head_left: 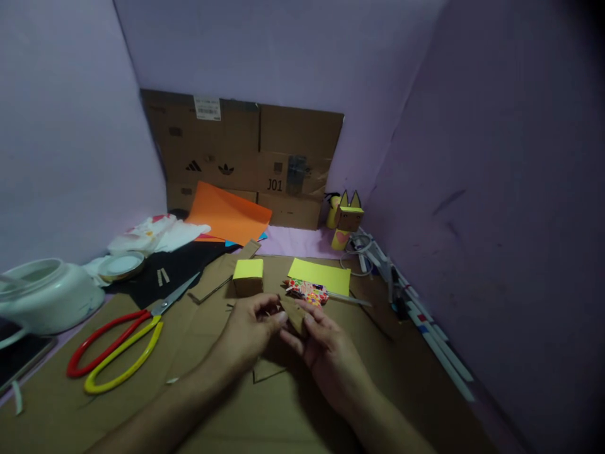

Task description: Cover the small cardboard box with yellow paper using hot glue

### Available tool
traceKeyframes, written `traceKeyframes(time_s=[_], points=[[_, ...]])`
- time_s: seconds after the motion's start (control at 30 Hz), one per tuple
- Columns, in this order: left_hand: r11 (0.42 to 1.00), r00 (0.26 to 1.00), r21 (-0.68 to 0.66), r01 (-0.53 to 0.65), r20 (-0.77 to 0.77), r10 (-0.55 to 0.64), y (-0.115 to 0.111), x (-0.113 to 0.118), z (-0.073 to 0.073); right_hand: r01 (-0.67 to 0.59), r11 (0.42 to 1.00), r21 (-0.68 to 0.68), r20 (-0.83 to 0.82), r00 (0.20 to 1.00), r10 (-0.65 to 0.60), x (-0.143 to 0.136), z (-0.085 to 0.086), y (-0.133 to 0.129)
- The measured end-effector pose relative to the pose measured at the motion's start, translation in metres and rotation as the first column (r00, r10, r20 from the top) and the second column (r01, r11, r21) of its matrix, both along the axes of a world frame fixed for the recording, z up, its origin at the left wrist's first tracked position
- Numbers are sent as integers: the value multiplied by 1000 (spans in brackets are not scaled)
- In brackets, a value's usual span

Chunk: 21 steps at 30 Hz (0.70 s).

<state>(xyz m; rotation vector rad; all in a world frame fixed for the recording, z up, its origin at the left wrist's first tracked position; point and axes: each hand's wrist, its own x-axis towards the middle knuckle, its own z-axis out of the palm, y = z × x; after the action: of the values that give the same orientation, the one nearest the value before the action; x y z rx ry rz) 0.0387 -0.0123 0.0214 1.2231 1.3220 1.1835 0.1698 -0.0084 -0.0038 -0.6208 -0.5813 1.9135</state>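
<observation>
Between my two hands is a small brown cardboard piece (293, 315), held above the cardboard sheet (212, 403). My left hand (253, 328) pinches its left edge with thumb and fingers. On the right side, my right hand (328, 347) grips the same piece, thumb on its face. Just beyond my left hand stands a small cardboard box (248, 277) with a yellow top. A yellow paper (326, 275) lies behind my right hand, with a floral-patterned item (309, 292) and a metal blade partly over it.
Open scissors (158, 310) with red and yellow handles lie left. A white pot (51, 299) and round lid (121, 265) are farther left. Orange paper (229, 211) leans at the back. A cat-like cardboard figure (350, 217) stands back right, near white strips (442, 350) along the wall.
</observation>
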Motion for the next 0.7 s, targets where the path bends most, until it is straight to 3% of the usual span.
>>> traceKeyframes(time_s=[0.23, 0.5, 0.7], points=[[994, 997, -103, -30, 64, 37, 3, -11, -11, -158, 987, 26, 308, 941, 143, -3, -2, -7], [990, 996, -142, -9, 90, 22, -3, -8, -13, -78, 997, -6, 392, 917, 74, -4, -3, -4], [982, 990, -149, -116, 63, 126, 0, -15, -14, 95, 995, -14, 443, 893, -79, 6, 4, 4]])
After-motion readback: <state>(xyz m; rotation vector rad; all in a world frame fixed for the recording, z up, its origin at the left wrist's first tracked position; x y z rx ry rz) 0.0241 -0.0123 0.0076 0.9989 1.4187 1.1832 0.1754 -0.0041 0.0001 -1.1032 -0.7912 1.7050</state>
